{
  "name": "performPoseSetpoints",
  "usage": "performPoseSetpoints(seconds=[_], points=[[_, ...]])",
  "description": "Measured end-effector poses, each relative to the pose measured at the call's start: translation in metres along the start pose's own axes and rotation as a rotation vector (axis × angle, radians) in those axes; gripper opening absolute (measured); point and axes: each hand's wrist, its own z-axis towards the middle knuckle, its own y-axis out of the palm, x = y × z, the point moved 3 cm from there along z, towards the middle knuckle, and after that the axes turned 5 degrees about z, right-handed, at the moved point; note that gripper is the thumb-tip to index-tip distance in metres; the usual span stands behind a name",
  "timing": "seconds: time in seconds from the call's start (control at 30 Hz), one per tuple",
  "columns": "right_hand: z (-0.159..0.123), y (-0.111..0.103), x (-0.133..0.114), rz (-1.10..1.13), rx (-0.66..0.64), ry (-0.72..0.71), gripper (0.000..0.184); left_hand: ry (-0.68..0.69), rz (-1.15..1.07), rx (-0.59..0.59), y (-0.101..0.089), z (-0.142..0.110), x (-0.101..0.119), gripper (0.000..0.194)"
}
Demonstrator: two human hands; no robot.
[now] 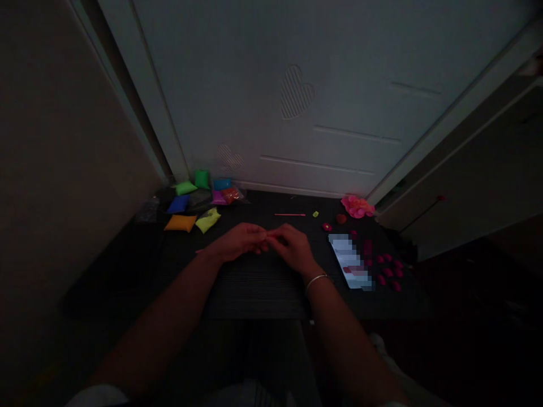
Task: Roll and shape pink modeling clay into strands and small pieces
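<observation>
The scene is dim. My left hand [240,241] and my right hand [292,246] meet over a dark mat [254,288], fingertips pinched together at the middle. What sits between the fingertips is too small and dark to name. A thin bracelet circles my right wrist. A pink stick tool [289,215] lies just beyond the hands, with a small yellow-green bit [315,214] beside it.
Several coloured clay packets [193,200] lie at the back left. A pink clay flower [357,206] rests at the back right by the white door [297,96]. A blurred flat item [351,262] and several dark pink petals [388,272] lie to the right.
</observation>
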Motion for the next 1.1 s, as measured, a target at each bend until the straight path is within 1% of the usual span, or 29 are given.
performPoseSetpoints(seconds=[0.2,0.27,0.37,0.5,0.63,0.73,0.83,0.9,0.97,1.03,1.1], points=[[0.0,-0.01,0.004,0.078,0.251,0.143,0.011,-0.038,-0.027,-0.011,0.008,-0.003,0.002,0.021],[-0.001,-0.011,0.007,0.125,0.288,0.194,0.011,-0.044,-0.036,-0.026,0.01,-0.003,0.002,0.021],[0.0,-0.008,0.01,0.137,0.245,0.22,0.014,-0.004,-0.09,0.003,0.011,-0.003,0.005,0.02],[0.002,-0.006,0.009,0.054,0.161,0.134,0.019,0.074,-0.163,0.142,0.009,-0.001,0.008,0.018],[0.003,-0.006,0.009,0.018,0.153,0.087,0.022,0.136,-0.176,0.244,0.007,0.002,0.007,0.019],[0.003,-0.003,0.011,0.032,0.117,0.127,0.02,0.161,-0.234,0.263,0.005,0.002,0.006,0.02],[0.002,0.001,0.013,0.066,0.02,0.208,0.017,0.155,-0.295,0.255,0.005,0.002,0.007,0.02],[0.001,0.003,0.014,0.079,-0.025,0.252,0.016,0.182,-0.31,0.295,0.004,0.002,0.009,0.022],[0.001,0.002,0.013,0.125,-0.005,0.289,0.016,0.223,-0.243,0.369,0.003,0.002,0.01,0.026],[0.001,0.0,0.012,0.227,0.057,0.332,0.017,0.247,-0.082,0.43,0.003,0.002,0.011,0.026],[0.001,-0.002,0.012,0.352,0.137,0.381,0.019,0.236,0.102,0.441,0.005,0.003,0.01,0.021]])
